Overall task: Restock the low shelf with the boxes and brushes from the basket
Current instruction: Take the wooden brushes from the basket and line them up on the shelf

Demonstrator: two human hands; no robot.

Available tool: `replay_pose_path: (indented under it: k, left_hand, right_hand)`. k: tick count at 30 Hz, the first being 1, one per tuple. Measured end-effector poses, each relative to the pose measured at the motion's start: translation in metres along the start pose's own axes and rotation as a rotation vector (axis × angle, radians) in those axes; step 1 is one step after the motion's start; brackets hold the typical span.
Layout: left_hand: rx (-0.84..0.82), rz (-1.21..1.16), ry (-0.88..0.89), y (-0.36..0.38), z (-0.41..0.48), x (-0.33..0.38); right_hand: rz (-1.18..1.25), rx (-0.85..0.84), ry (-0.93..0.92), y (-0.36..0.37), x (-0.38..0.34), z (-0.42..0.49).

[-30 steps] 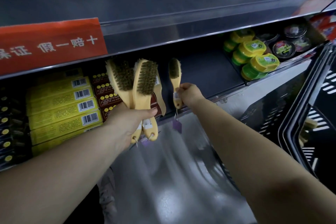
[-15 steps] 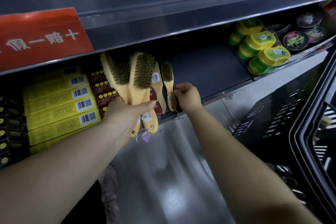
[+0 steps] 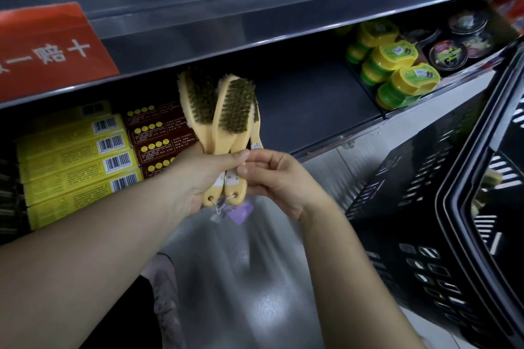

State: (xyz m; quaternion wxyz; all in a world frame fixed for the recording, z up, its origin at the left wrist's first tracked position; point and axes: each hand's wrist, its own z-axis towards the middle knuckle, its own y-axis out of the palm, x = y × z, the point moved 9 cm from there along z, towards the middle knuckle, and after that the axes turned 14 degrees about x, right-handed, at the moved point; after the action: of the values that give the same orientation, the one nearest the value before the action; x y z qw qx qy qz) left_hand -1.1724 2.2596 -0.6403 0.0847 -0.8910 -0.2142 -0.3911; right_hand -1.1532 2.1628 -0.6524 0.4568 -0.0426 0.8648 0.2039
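Nearest us, our left hand [image 3: 198, 178] gripped the brushes [image 3: 226, 110] by their handles, bristles up, in front of the shelf's lip, with a purple tag [image 3: 241, 211] dangling below. Our right hand [image 3: 279, 181] pinched one handle beside the left thumb. The black basket [image 3: 425, 207] crowded the right. Beyond, the low shelf [image 3: 312, 99] lay bare in the middle, between yellow boxes [image 3: 76, 161] and brown boxes [image 3: 158, 136] on the left and green-and-yellow tubs [image 3: 397, 65] on the right, under the upper shelf [image 3: 255, 22].

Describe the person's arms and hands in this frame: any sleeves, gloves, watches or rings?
Both forearms are bare up to the frame's edge, and no sleeve shows. The left hand and the right hand are ungloved. No watch, bracelet or ring is visible on either wrist or on the fingers in view, and no tattoos or markings show.
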Motion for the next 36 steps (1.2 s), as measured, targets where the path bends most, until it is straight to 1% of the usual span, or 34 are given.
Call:
replay_pose_path:
  k: [1, 2, 4, 6, 8, 10, 14, 17, 21, 23, 25, 26, 27, 29, 30, 32, 34, 36]
  left_hand:
    - [0.016, -0.003, 0.009, -0.001, 0.001, 0.001]
    - [0.044, -0.004, 0.012, -0.003, 0.002, 0.002]
    - [0.102, 0.004, 0.003, -0.008, 0.005, 0.002]
    - [0.142, 0.008, -0.016, -0.012, 0.007, 0.0]
    - [0.165, 0.003, -0.016, -0.014, 0.008, 0.0]
    - [0.17, -0.002, -0.008, -0.015, 0.008, 0.001]
    - [0.179, 0.005, 0.007, -0.017, 0.008, 0.001]
    - [0.188, 0.01, 0.012, -0.016, 0.007, 0.003]
    - [0.215, -0.001, -0.014, -0.015, 0.006, 0.002]
    - [0.228, -0.006, -0.027, -0.014, 0.006, 0.002]
    - [0.231, -0.043, -0.035, -0.012, 0.008, 0.003]
    - [0.23, -0.074, -0.044, -0.011, 0.008, 0.004]
    - [0.223, -0.104, -0.053, -0.009, 0.008, 0.004]
    - [0.179, -0.144, -0.067, -0.003, 0.008, 0.004]
    - [0.156, -0.148, -0.071, -0.001, 0.008, 0.004]
    - [0.118, -0.131, -0.084, 0.001, 0.009, 0.003]
    - [0.066, -0.1, -0.116, 0.004, 0.006, -0.001]
    - [0.077, -0.068, -0.148, 0.005, 0.005, -0.004]
  right_hand:
    - [-0.034, 0.062, -0.008, -0.006, 0.0, 0.005]
    - [-0.082, 0.162, -0.019, -0.017, -0.002, 0.011]
    - [-0.202, 0.428, -0.046, -0.05, -0.006, 0.024]
    - [-0.261, 0.645, -0.067, -0.079, -0.011, 0.035]
    - [-0.338, 0.796, -0.088, -0.1, -0.014, 0.047]
    - [-0.443, 0.859, -0.076, -0.111, -0.009, 0.06]
    - [-0.65, 0.82, 0.001, -0.113, 0.003, 0.078]
    - [-0.729, 0.811, -0.018, -0.111, 0.002, 0.084]
    - [-0.79, 0.804, -0.009, -0.113, 0.002, 0.084]
    - [-0.784, 0.814, -0.062, -0.108, -0.007, 0.077]
    - [-0.692, 0.822, -0.161, -0.093, -0.02, 0.058]
    - [-0.599, 0.768, -0.174, -0.081, -0.021, 0.047]
    - [-0.485, 0.659, -0.143, -0.063, -0.018, 0.037]
    - [-0.281, 0.388, -0.037, -0.022, -0.005, 0.019]
    - [-0.219, 0.305, -0.005, -0.007, 0.0, 0.011]
    - [-0.142, 0.281, -0.016, 0.004, 0.005, 0.002]
    - [-0.095, 0.316, -0.05, 0.0, 0.004, -0.002]
    - [-0.053, 0.353, -0.042, -0.012, 0.001, -0.001]
